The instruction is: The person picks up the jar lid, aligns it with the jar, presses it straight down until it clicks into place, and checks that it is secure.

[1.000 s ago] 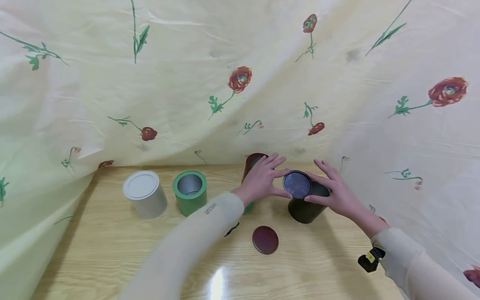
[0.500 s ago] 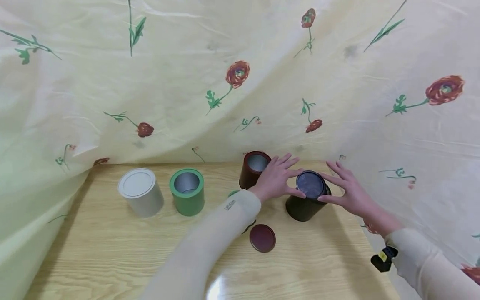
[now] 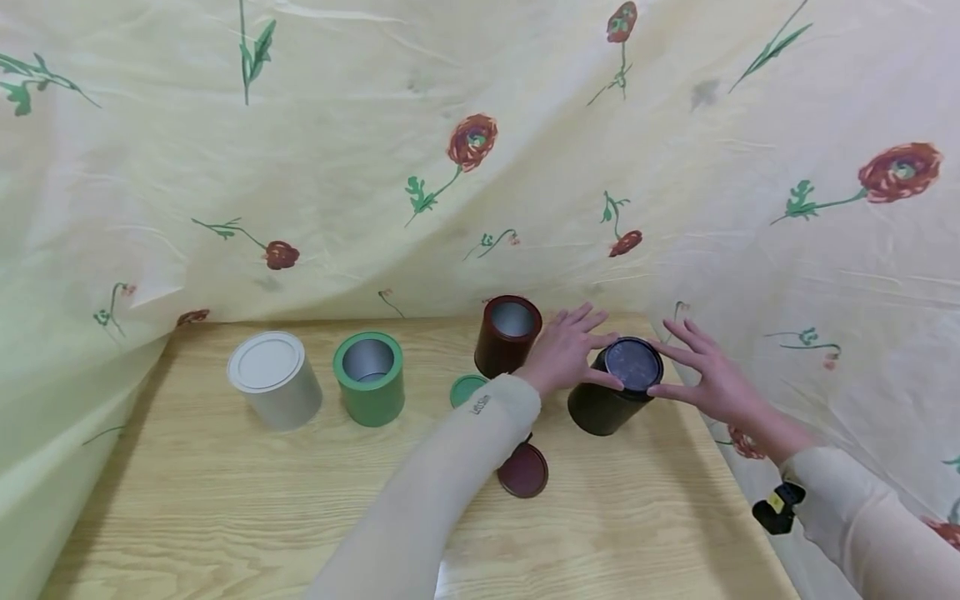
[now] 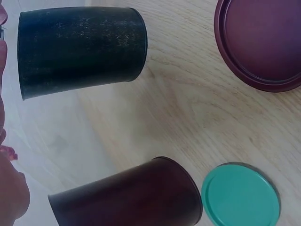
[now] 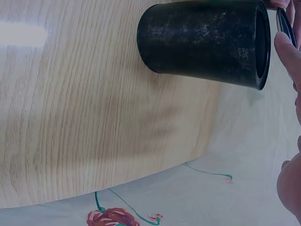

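A round black lid [image 3: 633, 364] hovers over a black can [image 3: 600, 408] at the table's right. My left hand [image 3: 564, 350] and right hand [image 3: 711, 377] hold its rim from opposite sides by thumb and forefinger, the other fingers spread. In the right wrist view, a narrow gap parts the lid [image 5: 285, 27] from the mouth of the can [image 5: 202, 40], which stands upright. Left of the left hand is an open dark red can [image 3: 497, 348]. A dark red lid [image 3: 522, 472] lies on the table, partly behind the left sleeve.
A green lid [image 3: 465, 389] lies beside the dark red can. Further left stand an open green can [image 3: 373, 396] and a white can [image 3: 285, 396] with its lid on. A flowered cloth [image 3: 360, 167] hangs behind the wooden table [image 3: 225, 500].
Both hands have shifted right with the black lid, bringing it over the black can's mouth. The dark red can and green lid show more now.
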### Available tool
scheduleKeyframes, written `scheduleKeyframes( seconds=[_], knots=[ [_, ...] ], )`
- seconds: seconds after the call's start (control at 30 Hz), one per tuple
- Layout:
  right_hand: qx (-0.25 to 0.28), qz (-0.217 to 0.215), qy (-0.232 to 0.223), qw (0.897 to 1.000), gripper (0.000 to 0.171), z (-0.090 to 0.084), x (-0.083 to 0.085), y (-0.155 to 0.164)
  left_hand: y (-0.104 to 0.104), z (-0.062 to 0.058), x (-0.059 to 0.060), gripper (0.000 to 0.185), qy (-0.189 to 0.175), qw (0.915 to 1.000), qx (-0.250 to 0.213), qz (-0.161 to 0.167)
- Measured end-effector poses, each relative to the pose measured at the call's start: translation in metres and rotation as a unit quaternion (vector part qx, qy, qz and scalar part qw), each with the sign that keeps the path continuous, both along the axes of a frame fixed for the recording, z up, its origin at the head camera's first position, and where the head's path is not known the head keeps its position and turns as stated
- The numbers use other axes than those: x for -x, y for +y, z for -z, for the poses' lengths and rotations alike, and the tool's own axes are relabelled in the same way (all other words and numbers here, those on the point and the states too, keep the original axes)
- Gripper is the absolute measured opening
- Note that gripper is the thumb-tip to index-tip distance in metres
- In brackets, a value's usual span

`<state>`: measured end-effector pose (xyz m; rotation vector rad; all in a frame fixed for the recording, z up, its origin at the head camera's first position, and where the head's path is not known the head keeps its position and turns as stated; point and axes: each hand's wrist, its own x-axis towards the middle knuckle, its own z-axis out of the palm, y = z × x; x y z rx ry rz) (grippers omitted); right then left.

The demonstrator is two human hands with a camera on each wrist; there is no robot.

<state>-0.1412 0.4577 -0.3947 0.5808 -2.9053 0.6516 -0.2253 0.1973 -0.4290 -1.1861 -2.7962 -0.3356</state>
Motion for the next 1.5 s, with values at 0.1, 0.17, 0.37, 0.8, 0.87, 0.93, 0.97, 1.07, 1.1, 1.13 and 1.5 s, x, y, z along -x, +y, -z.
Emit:
scheduleKeyframes(
  seconds=[0.1, 0.17, 0.37, 0.8, 0.87, 0.93, 0.97, 1.07, 1.1, 1.13, 1.5],
  knots=[
    [0.004, -0.007, -0.001, 1.0, 0.073, 0.001, -0.001, 0.001, 0.001, -0.001, -0.001, 0.091, -0.01, 0.9999, 0.005, 0.003],
    [0.011, -0.009, -0.008, 1.0, 0.073, 0.001, -0.001, 0.002, 0.002, -0.001, -0.001, 0.091, -0.015, 0.9999, 0.005, 0.003],
    [0.017, 0.002, -0.045, 0.999, 0.073, 0.004, 0.001, 0.005, 0.004, 0.0, -0.003, 0.09, -0.021, 0.9998, 0.004, 0.001],
    [0.017, -0.01, -0.065, 0.998, 0.07, 0.011, -0.001, 0.01, 0.008, 0.002, -0.009, 0.087, -0.041, 0.9987, 0.03, -0.006],
    [0.015, -0.009, -0.073, 0.997, 0.07, 0.011, -0.001, 0.011, 0.007, 0.001, -0.01, 0.087, -0.046, 0.9985, 0.03, -0.005],
    [0.012, -0.006, -0.083, 0.996, 0.071, 0.01, -0.001, 0.011, 0.006, 0.0, -0.011, 0.086, -0.051, 0.9982, 0.03, -0.004],
    [0.01, -0.005, -0.087, 0.996, 0.071, 0.01, -0.001, 0.011, 0.006, -0.001, -0.012, 0.086, -0.053, 0.9981, 0.031, -0.003],
    [0.006, -0.004, -0.098, 0.995, 0.071, 0.01, -0.001, 0.012, 0.005, -0.002, -0.012, 0.086, -0.061, 0.9977, 0.031, -0.001],
    [0.004, -0.005, -0.1, 0.995, 0.071, 0.011, 0.0, 0.012, 0.005, -0.002, -0.012, 0.086, -0.064, 0.9975, 0.031, 0.0],
    [0.004, -0.005, -0.102, 0.995, 0.071, 0.011, 0.0, 0.012, 0.005, -0.002, -0.012, 0.086, -0.067, 0.9973, 0.03, -0.001],
    [-0.018, 0.001, -0.137, 0.99, 0.075, 0.006, -0.001, 0.009, 0.001, 0.002, -0.01, 0.085, -0.059, 0.9968, 0.052, 0.013]
  ],
)
